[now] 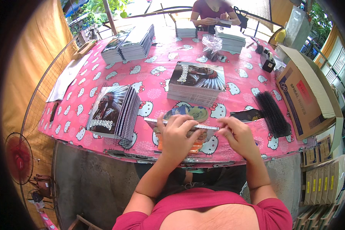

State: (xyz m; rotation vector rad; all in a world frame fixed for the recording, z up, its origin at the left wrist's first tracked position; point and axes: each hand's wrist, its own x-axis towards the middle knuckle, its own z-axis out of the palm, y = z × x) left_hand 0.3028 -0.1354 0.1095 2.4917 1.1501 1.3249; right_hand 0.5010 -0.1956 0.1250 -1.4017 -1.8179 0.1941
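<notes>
Close to the table's near edge, a notebook [209, 127] stands on edge with its thin white side facing up. Curled over its top, my left hand [177, 134] grips it with fingers on the far side and thumb nearer me. At the notebook's right end, my right hand [239, 136] is closed in a pinch; whatever lies between the fingertips is too small to make out. Behind the notebook lies a blue and olive patterned piece [197, 112]. Right of my right hand rests a bundle of black spiral binding coils [273, 113], beside a dark flat packet [246, 115].
Stacked notebooks stand at left [105, 111], centre [197, 78] and far left [136, 44]. A cardboard box [303, 92] fills the right edge, near a tape dispenser [269, 63]. A clear plastic bag [212, 44] lies farther back. Across the table another person [212, 15] handles a notebook.
</notes>
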